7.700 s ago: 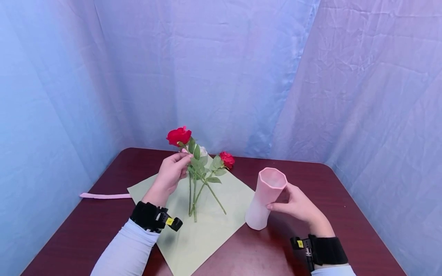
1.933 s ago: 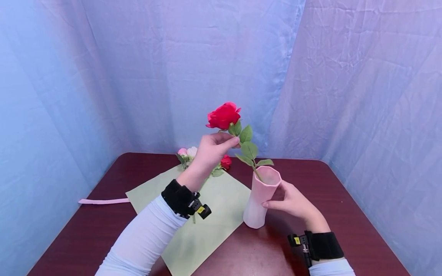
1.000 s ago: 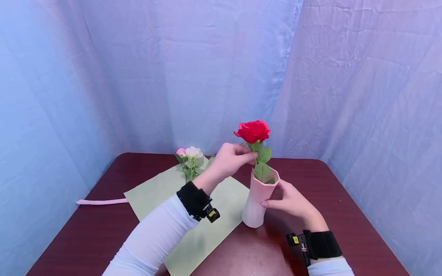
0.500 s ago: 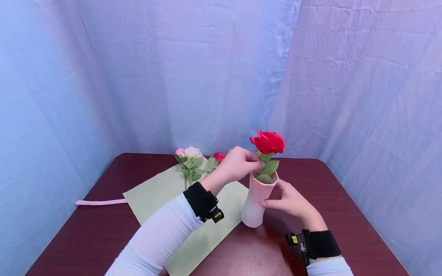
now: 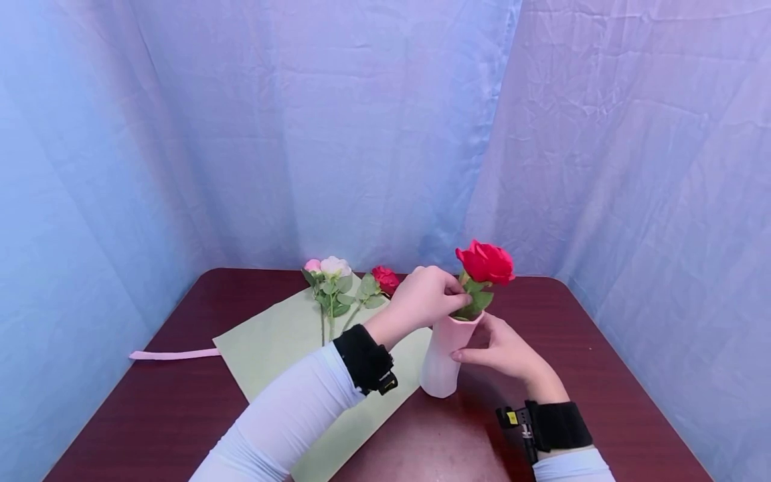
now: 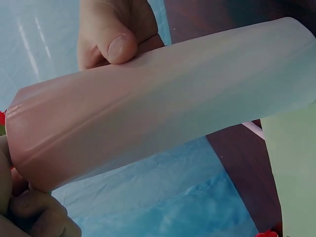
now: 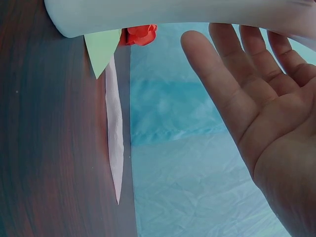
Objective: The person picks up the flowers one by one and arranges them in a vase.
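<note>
In the head view my left hand (image 5: 424,300) pinches a red rose (image 5: 486,262) just below the bloom, at the mouth of a pink-to-white vase (image 5: 444,355). The rose's stem is down inside the vase, hidden by its wall, and the bloom leans right above the rim. My right hand (image 5: 508,351) grips the vase from the right side, thumb at its front. The left wrist view shows the vase (image 6: 163,103) close up, with the right thumb against it and the left fingers (image 6: 37,212) by its rim. From the right wrist, the right palm (image 7: 281,118) faces the vase.
Left of the vase lies a pale green paper sheet (image 5: 277,341). On it are a white flower (image 5: 335,267), a pink bud (image 5: 312,266) and another red rose (image 5: 385,279). A pink ribbon (image 5: 175,355) sticks out from under the sheet's left corner. Curtains surround the table.
The left hand lifted the rose from over the paper, carried it right and lowered its stem into the vase. Lately hand and bloom sank further and shifted right. The right hand kept holding the vase.
</note>
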`<state>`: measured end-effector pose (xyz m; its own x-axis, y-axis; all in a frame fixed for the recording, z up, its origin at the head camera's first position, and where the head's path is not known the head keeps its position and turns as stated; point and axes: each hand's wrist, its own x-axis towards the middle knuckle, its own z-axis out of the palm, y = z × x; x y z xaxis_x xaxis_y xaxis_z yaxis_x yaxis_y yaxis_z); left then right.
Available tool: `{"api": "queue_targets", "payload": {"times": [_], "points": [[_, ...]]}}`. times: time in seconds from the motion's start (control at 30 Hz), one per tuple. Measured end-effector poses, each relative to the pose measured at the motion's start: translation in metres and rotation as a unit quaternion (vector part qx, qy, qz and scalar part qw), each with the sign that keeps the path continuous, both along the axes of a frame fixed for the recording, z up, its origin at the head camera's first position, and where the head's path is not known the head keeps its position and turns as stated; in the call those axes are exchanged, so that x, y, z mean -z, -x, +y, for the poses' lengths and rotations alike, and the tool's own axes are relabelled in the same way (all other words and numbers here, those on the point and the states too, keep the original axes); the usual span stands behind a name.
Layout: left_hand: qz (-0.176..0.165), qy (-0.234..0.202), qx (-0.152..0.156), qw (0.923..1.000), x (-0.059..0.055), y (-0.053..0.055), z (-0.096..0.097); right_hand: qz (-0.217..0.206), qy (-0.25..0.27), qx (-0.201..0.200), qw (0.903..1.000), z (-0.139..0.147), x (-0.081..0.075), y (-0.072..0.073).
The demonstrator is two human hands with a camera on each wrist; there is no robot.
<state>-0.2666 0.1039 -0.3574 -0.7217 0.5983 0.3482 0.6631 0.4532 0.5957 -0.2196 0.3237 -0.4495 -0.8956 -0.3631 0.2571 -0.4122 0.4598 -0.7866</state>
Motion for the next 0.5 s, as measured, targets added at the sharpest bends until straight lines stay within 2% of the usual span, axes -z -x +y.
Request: {"api": "queue_targets", "payload": {"times": [0.17, 0.4, 0.5], "points": [[0.004, 0.003, -0.006, 1.0, -0.002, -0.002, -0.001, -0.007, 0.0, -0.001, 1.0, -0.001, -0.001, 0.0], [-0.02, -0.037, 0.004, 0.9991, -0.005, -0.004, -0.01, -0.006, 0.001, -0.003, 1.0, 0.0, -0.001, -0.001], [-0.008, -0.042, 0.002, 0.9991, -0.006, -0.005, -0.014, -0.006, 0.001, 0.001, 1.0, 0.0, -0.002, -0.002]]}}
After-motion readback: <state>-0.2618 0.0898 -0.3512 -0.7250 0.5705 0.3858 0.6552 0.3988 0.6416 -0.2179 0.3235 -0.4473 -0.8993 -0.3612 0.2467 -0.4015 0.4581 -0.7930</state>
